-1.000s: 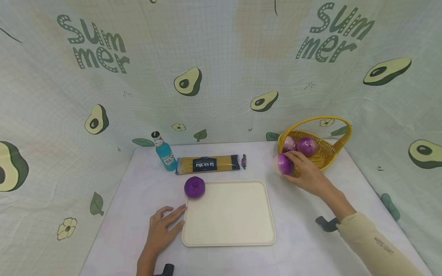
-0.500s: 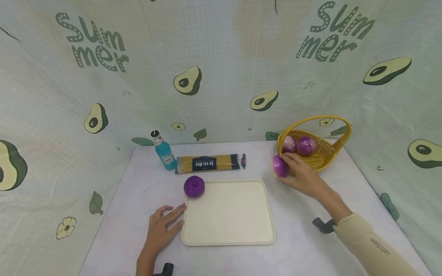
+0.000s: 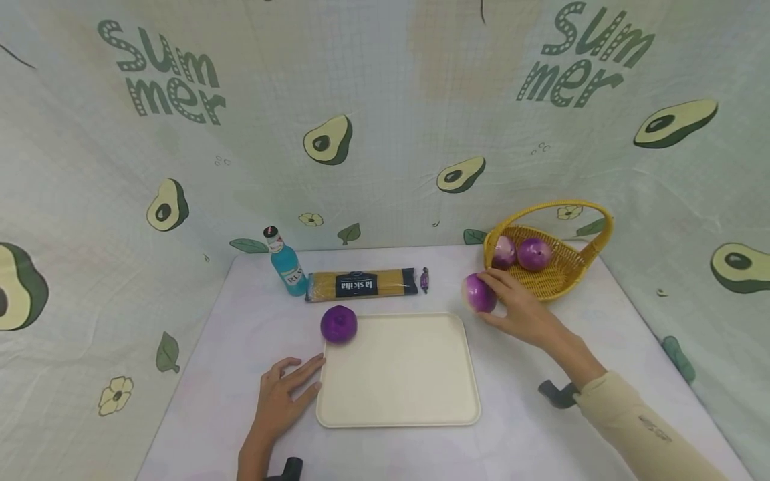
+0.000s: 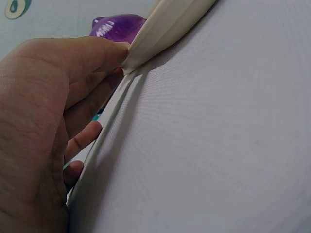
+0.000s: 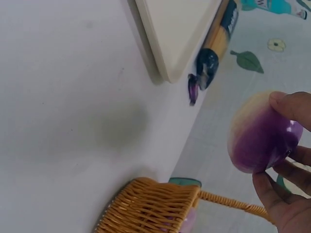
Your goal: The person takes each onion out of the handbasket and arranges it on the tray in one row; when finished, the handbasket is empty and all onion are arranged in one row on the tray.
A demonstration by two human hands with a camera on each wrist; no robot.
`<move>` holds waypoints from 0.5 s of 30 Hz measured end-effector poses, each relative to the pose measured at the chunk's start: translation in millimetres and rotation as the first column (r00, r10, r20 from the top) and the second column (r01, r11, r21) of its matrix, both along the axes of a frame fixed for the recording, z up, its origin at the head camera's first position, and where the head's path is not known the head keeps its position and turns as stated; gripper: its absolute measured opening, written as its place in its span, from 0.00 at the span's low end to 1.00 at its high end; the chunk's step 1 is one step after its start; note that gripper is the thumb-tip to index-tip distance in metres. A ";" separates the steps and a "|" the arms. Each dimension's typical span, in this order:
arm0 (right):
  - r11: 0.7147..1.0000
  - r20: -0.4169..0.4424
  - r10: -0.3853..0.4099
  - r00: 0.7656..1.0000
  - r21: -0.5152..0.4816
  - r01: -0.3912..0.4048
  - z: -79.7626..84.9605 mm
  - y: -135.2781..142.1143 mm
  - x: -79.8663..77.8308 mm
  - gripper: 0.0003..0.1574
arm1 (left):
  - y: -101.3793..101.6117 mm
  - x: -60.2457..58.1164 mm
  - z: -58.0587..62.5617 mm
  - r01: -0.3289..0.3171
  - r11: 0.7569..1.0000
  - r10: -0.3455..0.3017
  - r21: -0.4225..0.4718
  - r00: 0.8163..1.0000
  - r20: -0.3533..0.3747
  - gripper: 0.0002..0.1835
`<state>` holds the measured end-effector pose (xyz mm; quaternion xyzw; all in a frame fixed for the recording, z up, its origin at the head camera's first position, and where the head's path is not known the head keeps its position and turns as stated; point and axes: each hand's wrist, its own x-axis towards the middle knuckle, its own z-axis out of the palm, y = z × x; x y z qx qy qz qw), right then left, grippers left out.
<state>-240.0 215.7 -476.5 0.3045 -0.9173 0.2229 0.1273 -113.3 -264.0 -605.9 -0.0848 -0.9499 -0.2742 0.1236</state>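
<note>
Above the table (image 3: 385, 455), between basket (image 3: 561, 268) and tray (image 3: 400, 374), the right hand (image 3: 522, 312) pinches a glossy round vegetable (image 3: 478, 292), likely light, firm and slippery, best held around its middle; the left hand (image 3: 281, 399), fingers relaxed, touches the tray's edge.

The tray (image 3: 397, 371) is being seen from above, forward and down, in the head view; it is being shared close-up in the left-wrist view, farther in the right.

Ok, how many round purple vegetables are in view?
4: one vegetable in the right hand, two others in the wicker basket, and a darker one at the far left corner of the tray. The wicker basket may hide more.
</note>
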 end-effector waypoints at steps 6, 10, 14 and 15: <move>1.000 0.022 0.000 1.000 0.018 -0.001 2.4 -6.5 2.2 0.49 | -0.3 0.1 -0.8 0.001 1.000 -0.001 0.001 1.000 0.002 0.25; 1.000 0.018 0.014 1.000 0.018 -0.015 3.5 -10.7 2.9 0.49 | -0.6 0.1 -1.3 0.002 1.000 -0.002 -0.001 1.000 -0.004 0.25; 0.999 0.006 0.034 0.999 0.017 -0.034 2.7 -14.0 2.9 0.49 | -1.2 -0.4 -2.1 0.012 1.000 -0.012 0.001 1.000 -0.024 0.25; 0.999 0.002 0.040 0.999 0.016 -0.040 2.5 -14.8 3.0 0.49 | -1.3 -0.4 -2.1 0.014 1.000 -0.014 0.003 1.000 -0.028 0.25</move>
